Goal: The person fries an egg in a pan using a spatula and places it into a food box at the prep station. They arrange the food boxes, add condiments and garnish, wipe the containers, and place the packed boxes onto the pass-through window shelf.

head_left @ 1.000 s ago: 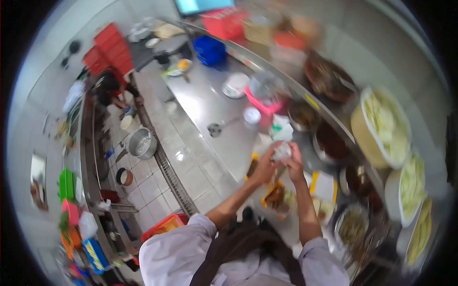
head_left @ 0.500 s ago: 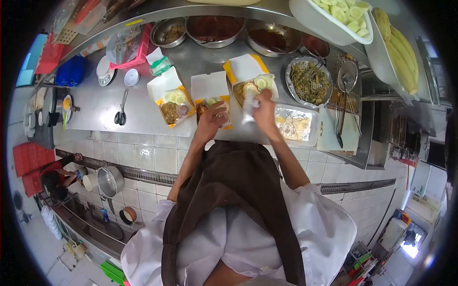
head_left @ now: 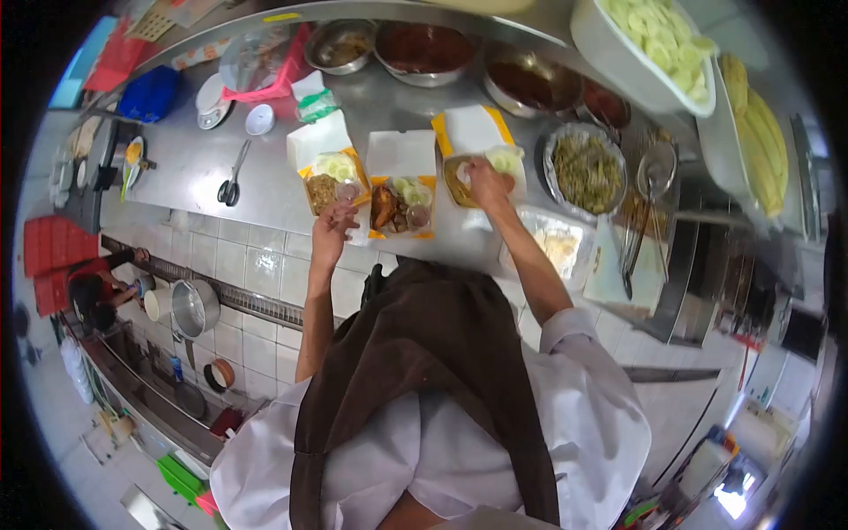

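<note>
Three yellow-and-white cardboard boxes with raised lids stand on the counter. In the left box [head_left: 318,168] are cucumber slices, chopped brown food and a small clear cup [head_left: 345,192]. The middle box [head_left: 402,152] contains browned pieces of food, cucumber slices [head_left: 411,189] and another clear cup [head_left: 417,215]. My left hand [head_left: 334,228] is at the front edge of the left box, its fingers loosely apart. My right hand [head_left: 488,185] reaches into the right box [head_left: 477,128], beside cucumber slices [head_left: 505,160]. Its fingers are pinched, and something whitish shows at the tips.
Scissors [head_left: 230,190] lie at left, near a pink basket [head_left: 281,86]. Metal bowls [head_left: 428,78] line the back. A foil-lined bowl of greens [head_left: 583,172], a foil-lined tray [head_left: 539,252] and a cutting board [head_left: 632,278] sit at right. A person in red [head_left: 93,287] is far left.
My left hand has moved from the middle box leftward to the left box, uncovering the middle one's food. My right hand stays at the right box; the blurred whitish thing beneath it shows less.
</note>
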Demonstrator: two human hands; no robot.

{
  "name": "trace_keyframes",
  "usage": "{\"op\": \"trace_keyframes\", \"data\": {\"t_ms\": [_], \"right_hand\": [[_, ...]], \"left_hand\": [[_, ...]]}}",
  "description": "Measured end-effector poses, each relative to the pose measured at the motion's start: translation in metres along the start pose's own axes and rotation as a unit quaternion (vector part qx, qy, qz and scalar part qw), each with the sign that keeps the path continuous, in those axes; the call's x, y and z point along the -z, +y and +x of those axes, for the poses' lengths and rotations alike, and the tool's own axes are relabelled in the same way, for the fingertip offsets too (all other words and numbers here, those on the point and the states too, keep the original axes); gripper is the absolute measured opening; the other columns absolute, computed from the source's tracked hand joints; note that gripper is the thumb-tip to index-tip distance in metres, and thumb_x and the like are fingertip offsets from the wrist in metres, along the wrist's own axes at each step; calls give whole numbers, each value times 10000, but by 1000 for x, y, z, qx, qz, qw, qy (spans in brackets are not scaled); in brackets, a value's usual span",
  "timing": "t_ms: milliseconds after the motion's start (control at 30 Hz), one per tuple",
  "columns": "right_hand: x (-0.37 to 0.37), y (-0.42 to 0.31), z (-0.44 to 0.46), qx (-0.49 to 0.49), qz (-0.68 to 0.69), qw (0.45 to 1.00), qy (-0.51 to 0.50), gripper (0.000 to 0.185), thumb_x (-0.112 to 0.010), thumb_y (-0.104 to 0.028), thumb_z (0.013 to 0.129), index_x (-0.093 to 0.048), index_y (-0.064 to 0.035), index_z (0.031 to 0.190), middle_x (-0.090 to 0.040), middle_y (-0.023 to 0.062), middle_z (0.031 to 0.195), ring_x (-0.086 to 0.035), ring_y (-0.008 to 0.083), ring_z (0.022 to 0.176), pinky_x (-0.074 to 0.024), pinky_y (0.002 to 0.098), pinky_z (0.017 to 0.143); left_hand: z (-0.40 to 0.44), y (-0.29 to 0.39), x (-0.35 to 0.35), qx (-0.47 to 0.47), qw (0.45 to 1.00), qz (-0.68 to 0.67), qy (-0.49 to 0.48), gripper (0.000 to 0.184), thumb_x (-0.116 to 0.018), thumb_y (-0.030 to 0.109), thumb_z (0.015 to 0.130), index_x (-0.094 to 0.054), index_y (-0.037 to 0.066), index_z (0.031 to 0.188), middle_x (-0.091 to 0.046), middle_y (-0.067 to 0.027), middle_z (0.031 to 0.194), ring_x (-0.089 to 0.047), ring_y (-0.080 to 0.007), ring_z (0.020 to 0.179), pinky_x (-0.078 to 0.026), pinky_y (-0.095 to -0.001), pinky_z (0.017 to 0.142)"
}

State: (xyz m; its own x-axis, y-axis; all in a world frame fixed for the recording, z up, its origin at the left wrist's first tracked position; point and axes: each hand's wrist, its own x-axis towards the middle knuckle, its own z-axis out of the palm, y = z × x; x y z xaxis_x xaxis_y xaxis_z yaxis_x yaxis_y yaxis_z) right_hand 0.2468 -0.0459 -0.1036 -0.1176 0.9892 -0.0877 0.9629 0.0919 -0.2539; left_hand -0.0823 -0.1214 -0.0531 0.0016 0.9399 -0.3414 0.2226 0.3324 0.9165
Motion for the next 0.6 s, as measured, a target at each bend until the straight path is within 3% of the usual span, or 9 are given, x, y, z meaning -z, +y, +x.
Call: {"op": "trace_keyframes", "data": {"t_ms": [33, 67, 100, 133, 167, 233, 267, 433, 600], "right_hand": [[-26, 14, 6, -71, 53, 996, -17, 363, -528, 14, 695, -626, -128, 1015, -601, 82, 1075, -564, 250, 1019, -502, 421, 716], [-32, 18, -1, 1, -66, 998, -10, 380, -514, 26, 696, -621, -111, 1034, -597, 110, 1086, -547, 281, 1047, -483, 437, 794], [-58, 43, -4, 64, -3, 995, 72, 340, -567, -232, 794, -596, -94, 1105, -548, 85, 1208, -483, 259, 1149, -424, 554, 855], [-40, 32, -20, 52, 41, 991, 117, 398, -623, -280, 764, -597, -108, 1122, -533, 82, 1244, -469, 260, 1176, -411, 528, 876], [-17, 18, -28, 88, 8, 987, 135, 481, -611, -39, 648, -590, -54, 1128, -516, 164, 1253, -509, 329, 1105, -403, 438, 949], [-7, 4, -43, 75, -43, 993, 75, 349, -701, -172, 632, -651, -57, 957, -608, 119, 1011, -534, 316, 1010, -368, 462, 888], [-14, 9, -52, 148, -15, 983, 110, 217, -660, -111, 626, -663, -53, 835, -598, 109, 922, -533, 309, 951, -355, 447, 863], [5, 9, -60, 157, 100, 961, 206, 209, -538, 0, 570, -644, 8, 749, -586, 134, 903, -523, 322, 933, -390, 421, 848], [-14, 22, -64, 170, 116, 966, 154, 199, -512, 42, 543, -629, 6, 701, -573, 124, 845, -527, 327, 905, -383, 428, 889]], "left_hand": [[8, -1, 3, -15, 999, 8, 35, 236, -517, 93, 856, -595, 27, 1068, -652, -73, 931, -608, -126, 709, -446, -256, 530], [7, -21, 6, 27, 998, -1, 57, 194, -524, 63, 840, -623, 19, 1001, -651, -69, 860, -595, -121, 687, -449, -263, 534], [-2, -27, 6, -22, 996, -62, 64, 209, -506, 26, 811, -628, 18, 981, -639, -60, 826, -588, -119, 686, -463, -270, 562], [-4, -45, 9, -36, 995, -40, 81, 262, -464, -25, 764, -630, 10, 963, -622, -55, 791, -584, -116, 686, -473, -275, 593], [-10, -47, 8, -63, 992, -41, 104, 326, -431, -60, 720, -628, 4, 970, -620, -56, 794, -588, -114, 692, -482, -277, 620], [-12, -48, 8, -47, 990, -94, 96, 284, -471, -62, 751, -616, -21, 991, -627, -83, 829, -608, -141, 718, -509, -279, 618], [-15, -47, 6, -39, 987, -104, 117, 233, -519, -24, 791, -611, -32, 1005, -626, -96, 865, -615, -160, 707, -513, -279, 606], [-26, -19, 11, -11, 988, -47, 148, 269, -572, 58, 806, -585, -38, 1057, -627, -120, 909, -623, -173, 681, -515, -295, 619], [-28, -22, 8, -12, 984, -64, 164, 270, -568, 49, 802, -591, -29, 1059, -630, -120, 910, -628, -173, 679, -513, -296, 627]]}}
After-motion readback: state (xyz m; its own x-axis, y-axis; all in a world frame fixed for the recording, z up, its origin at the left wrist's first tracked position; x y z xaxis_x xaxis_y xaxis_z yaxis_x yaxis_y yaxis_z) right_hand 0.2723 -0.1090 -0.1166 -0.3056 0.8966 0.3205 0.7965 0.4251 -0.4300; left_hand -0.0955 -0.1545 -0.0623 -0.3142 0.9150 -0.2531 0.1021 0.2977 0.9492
